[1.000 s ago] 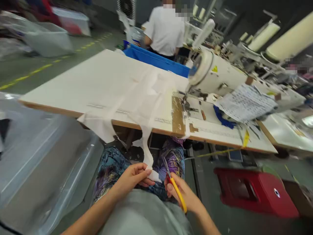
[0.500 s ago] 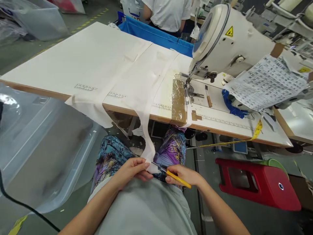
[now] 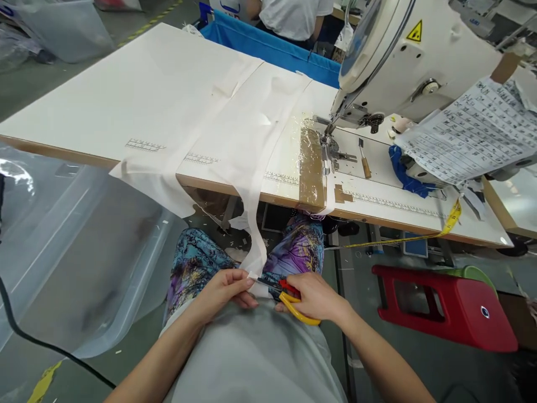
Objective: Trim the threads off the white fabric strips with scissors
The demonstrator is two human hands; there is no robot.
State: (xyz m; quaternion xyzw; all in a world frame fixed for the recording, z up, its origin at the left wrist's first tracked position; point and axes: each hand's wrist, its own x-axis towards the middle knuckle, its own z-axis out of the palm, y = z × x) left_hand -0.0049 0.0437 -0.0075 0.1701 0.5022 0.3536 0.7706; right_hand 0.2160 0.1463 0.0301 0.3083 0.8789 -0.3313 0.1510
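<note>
Over my lap, my left hand pinches the end of a white fabric strip between thumb and fingers. The strip runs down from the white fabric piece that lies across the table and hangs over its front edge. My right hand grips scissors with yellow and red handles. Their blades point left and lie at the strip, close to my left fingertips. Whether the blades are cutting through the cloth I cannot tell. Another white fabric piece droops off the table further left.
A sewing machine stands on the table at the right, near a small wooden-handled tool and a yellow tape measure. Clear plastic bins are at left, a red stool at right. Behind a blue cart stands a person.
The scissors have turned in my right hand, so the red handle part now shows and the handles look spread. My left hand keeps its pinch on the strip. The view has shifted slightly.
</note>
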